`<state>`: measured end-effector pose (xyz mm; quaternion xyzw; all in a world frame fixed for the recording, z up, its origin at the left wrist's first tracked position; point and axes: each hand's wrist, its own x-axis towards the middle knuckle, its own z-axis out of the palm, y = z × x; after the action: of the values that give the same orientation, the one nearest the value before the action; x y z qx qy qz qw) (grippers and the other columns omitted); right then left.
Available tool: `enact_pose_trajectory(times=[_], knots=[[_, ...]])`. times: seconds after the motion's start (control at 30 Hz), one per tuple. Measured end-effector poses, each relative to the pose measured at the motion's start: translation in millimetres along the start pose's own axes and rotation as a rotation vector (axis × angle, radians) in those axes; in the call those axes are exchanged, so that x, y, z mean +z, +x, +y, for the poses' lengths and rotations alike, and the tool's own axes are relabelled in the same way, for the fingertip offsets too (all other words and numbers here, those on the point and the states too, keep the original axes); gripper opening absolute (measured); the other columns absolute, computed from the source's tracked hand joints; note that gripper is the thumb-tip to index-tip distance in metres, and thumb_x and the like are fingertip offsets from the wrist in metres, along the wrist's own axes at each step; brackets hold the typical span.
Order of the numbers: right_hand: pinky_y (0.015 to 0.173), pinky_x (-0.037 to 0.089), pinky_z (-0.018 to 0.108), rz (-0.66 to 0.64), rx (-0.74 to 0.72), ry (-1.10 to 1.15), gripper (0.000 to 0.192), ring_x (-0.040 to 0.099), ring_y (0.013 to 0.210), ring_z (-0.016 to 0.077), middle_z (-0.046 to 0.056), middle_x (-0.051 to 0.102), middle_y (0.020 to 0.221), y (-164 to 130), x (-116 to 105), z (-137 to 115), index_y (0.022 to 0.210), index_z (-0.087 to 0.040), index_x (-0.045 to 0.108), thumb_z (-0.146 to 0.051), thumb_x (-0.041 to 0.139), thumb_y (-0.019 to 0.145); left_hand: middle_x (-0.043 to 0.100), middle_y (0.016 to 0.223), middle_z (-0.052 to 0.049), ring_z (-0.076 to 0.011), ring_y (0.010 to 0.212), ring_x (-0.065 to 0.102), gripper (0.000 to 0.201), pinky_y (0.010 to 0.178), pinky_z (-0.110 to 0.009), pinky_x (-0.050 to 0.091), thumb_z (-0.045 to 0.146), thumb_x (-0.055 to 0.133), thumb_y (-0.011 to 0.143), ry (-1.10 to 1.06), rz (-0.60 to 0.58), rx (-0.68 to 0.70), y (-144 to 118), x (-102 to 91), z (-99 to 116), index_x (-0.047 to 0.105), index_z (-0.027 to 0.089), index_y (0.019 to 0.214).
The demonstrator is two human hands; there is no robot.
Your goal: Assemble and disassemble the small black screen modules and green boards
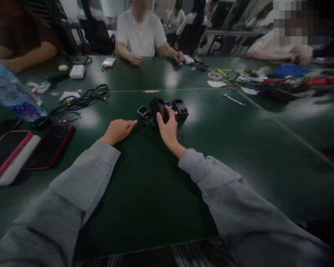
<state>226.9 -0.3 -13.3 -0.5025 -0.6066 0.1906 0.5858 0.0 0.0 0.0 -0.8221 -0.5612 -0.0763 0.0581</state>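
Note:
My right hand (pixel 168 128) grips a black box-shaped plastic case (pixel 157 107) between thumb and fingers, tilted just above the table. Left of that case lies a small circuit board with a little screen (pixel 143 110). To its right stands another black case (pixel 180 108), with openings in its upper face. A further small screen (pixel 167 104) shows partly behind my right fingers. My left hand (pixel 118 131) rests on the table, its fingers curled and pressed together, the tips just short of the circuit board. Nothing shows in it.
On the green table (pixel 144 193) lie phones (pixel 51 146), black cables (pixel 91 97) and a water bottle (pixel 15 91) to the left. A wrench (pixel 234 99) and a heap of coloured wires (pixel 228 76) lie at right. People sit across the table, one in a white shirt (pixel 141 33).

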Motion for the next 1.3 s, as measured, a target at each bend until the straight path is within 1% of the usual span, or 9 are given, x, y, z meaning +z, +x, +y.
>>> enact_pose_trajectory(times=[0.3, 0.43, 0.53, 0.67, 0.77, 0.93, 1.03, 1.17, 1.3], knots=[[0.103, 0.047, 0.046, 0.034, -0.044, 0.01, 0.054, 0.06, 0.115, 0.0264, 0.013, 0.06, 0.128, -1, -3, -5, 0.134, -0.02, 0.048, -0.055, 0.056, 0.093, 0.07, 0.078, -0.009, -0.0202, 0.063, 0.061, 0.073, 0.056, -0.031, 0.033, 0.06, 0.012, 0.102, -0.043, -0.007, -0.005, 1, 1.7, -2, 0.071, 0.021, 0.087], [0.104, 0.046, 0.048, -0.009, -0.076, -0.006, 0.049, 0.059, 0.116, 0.0263, 0.012, 0.058, 0.13, -1, -2, -5, 0.133, -0.022, 0.046, -0.049, 0.056, 0.094, 0.069, 0.077, -0.01, -0.0208, 0.064, 0.061, 0.074, 0.056, -0.032, 0.034, 0.06, 0.01, 0.102, -0.053, 0.01, 0.013, 1, 2.9, -3, 0.07, 0.02, 0.085], [0.106, 0.045, 0.05, -0.033, -0.1, -0.016, 0.049, 0.058, 0.119, 0.0271, 0.012, 0.056, 0.132, -2, -2, -5, 0.136, -0.023, 0.043, -0.047, 0.055, 0.095, 0.069, 0.077, -0.01, -0.0202, 0.063, 0.061, 0.075, 0.056, -0.031, 0.035, 0.06, 0.009, 0.101, -0.057, 0.023, 0.022, 1, 3.4, -3, 0.07, 0.02, 0.084], [0.106, 0.044, 0.051, -0.026, -0.135, -0.045, 0.049, 0.057, 0.12, 0.0274, 0.012, 0.053, 0.135, -2, -3, -6, 0.141, -0.024, 0.038, -0.043, 0.052, 0.097, 0.069, 0.076, -0.01, -0.0194, 0.062, 0.06, 0.074, 0.056, -0.031, 0.035, 0.061, 0.011, 0.101, -0.07, 0.026, 0.009, 1, 2.5, -2, 0.07, 0.02, 0.083], [0.109, 0.043, 0.05, -0.014, -0.186, -0.059, 0.049, 0.053, 0.126, 0.0274, 0.013, 0.051, 0.138, -3, -4, -9, 0.142, -0.023, 0.037, -0.037, 0.052, 0.097, 0.069, 0.075, -0.009, -0.0195, 0.061, 0.059, 0.073, 0.055, -0.031, 0.033, 0.06, 0.011, 0.102, -0.062, 0.021, 0.017, 1, 1.5, -2, 0.069, 0.02, 0.083], [0.114, 0.038, 0.052, 0.008, -0.247, -0.067, 0.049, 0.045, 0.135, 0.0274, 0.012, 0.047, 0.142, -3, -4, -12, 0.142, -0.024, 0.038, -0.03, 0.052, 0.096, 0.069, 0.075, -0.009, -0.0191, 0.06, 0.058, 0.072, 0.054, -0.03, 0.031, 0.059, 0.011, 0.102, -0.038, 0.019, 0.014, 1, 0.7, -1, 0.069, 0.02, 0.083], [0.115, 0.036, 0.052, -0.003, -0.277, -0.083, 0.047, 0.046, 0.134, 0.0265, 0.011, 0.05, 0.14, -3, -3, -12, 0.14, -0.024, 0.04, -0.026, 0.052, 0.095, 0.068, 0.076, -0.009, -0.0199, 0.061, 0.06, 0.072, 0.054, -0.03, 0.03, 0.059, 0.011, 0.102, -0.031, 0.017, 0.011, 0, -0.2, 0, 0.07, 0.02, 0.086], [0.114, 0.039, 0.049, 0.001, -0.327, -0.079, 0.044, 0.048, 0.133, 0.0247, 0.012, 0.053, 0.136, -3, -1, -11, 0.136, -0.021, 0.044, -0.022, 0.054, 0.093, 0.068, 0.076, -0.008, -0.0198, 0.061, 0.059, 0.07, 0.054, -0.03, 0.03, 0.057, 0.012, 0.102, -0.028, 0.014, 0.018, 0, -0.3, 0, 0.07, 0.021, 0.087], [0.114, 0.039, 0.05, -0.021, -0.316, -0.092, 0.045, 0.048, 0.133, 0.0248, 0.011, 0.054, 0.135, -3, -1, -12, 0.137, -0.022, 0.044, -0.021, 0.054, 0.093, 0.069, 0.076, -0.008, -0.0194, 0.061, 0.059, 0.071, 0.054, -0.03, 0.03, 0.058, 0.012, 0.102, -0.04, 0.013, 0.027, 1, 1.3, -2, 0.069, 0.021, 0.084]])
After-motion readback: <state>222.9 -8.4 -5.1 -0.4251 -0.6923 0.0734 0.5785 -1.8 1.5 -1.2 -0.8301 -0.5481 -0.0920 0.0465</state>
